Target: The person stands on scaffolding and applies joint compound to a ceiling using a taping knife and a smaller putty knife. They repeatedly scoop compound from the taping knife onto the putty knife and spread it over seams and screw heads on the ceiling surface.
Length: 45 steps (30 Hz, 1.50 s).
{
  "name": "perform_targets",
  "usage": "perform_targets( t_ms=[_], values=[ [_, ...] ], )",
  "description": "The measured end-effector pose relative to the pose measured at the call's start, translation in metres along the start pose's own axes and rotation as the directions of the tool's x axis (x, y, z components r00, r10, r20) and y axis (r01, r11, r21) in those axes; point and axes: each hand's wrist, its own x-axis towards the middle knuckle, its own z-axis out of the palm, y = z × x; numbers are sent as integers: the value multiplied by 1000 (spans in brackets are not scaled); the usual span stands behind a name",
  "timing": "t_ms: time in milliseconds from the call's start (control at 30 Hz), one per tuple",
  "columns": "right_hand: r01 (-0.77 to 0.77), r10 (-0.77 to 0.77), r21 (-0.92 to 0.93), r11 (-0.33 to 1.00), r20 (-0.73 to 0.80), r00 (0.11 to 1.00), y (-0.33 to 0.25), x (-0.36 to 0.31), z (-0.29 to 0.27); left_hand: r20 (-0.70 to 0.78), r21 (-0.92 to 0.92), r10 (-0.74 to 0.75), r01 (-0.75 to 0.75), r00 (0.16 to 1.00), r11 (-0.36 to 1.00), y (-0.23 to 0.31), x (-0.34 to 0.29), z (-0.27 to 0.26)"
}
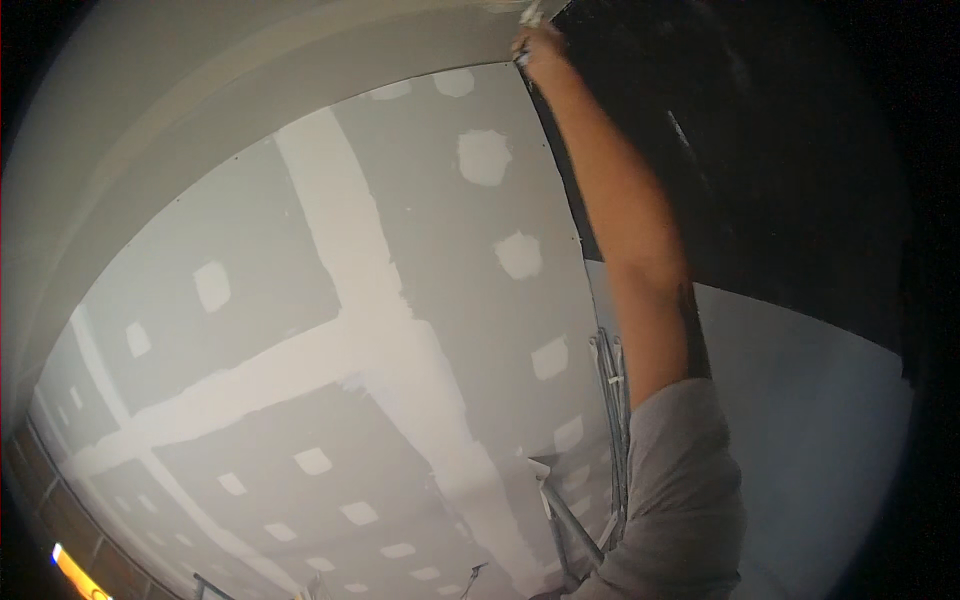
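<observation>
My right arm stretches far up, its grey sleeve at the lower right. At the top, my right hand [542, 48] is closed at the corner where the plasterboard wall [215, 205], a pale curved band [300, 75] and a dark panel [790, 170] meet. A small whitish thing [531, 14] shows at the fingers, too blurred to name. White filler covers the board joints [340, 200], and patches of it dot the board [484, 157]. My left hand is out of view.
Long grey metal profiles [612, 420] stand beside my upper arm, and a bent metal strip [565, 515] leans lower down. A smooth grey surface [800, 440] lies below the dark panel. Blockwork [65, 515] and a bright yellow light [75, 572] are at the lower left.
</observation>
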Motion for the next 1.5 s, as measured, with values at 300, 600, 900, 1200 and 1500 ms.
perform_targets(
  t_ms=[300, 600, 900, 1200, 1500],
  values=[
    [-13, 5, -29, 999, -254, 967, 18, 37, 22, -83, -31, 26, -28, 996, 999, -9, -11, -4],
    [28, -5, 187, 982, -123, 992, 3, 3, 109, -1, -12, -1, 1, 1000, 1000, -3, 16, -8],
    [-215, 209, 16, 976, 171, 963, 42, -173, 175, 86, -29, 47, -45, 995, 999, 20, 52, 47],
    [-164, 560, -561, 811, 664, 495, -24, -703, 95, 382, -74, 32, -4, 924, 997, 56, 167, 117],
    [-96, 720, -772, 628, 530, 447, -41, -826, 58, 273, 72, -141, 126, 952, 989, 53, 139, 88]
  ],
)
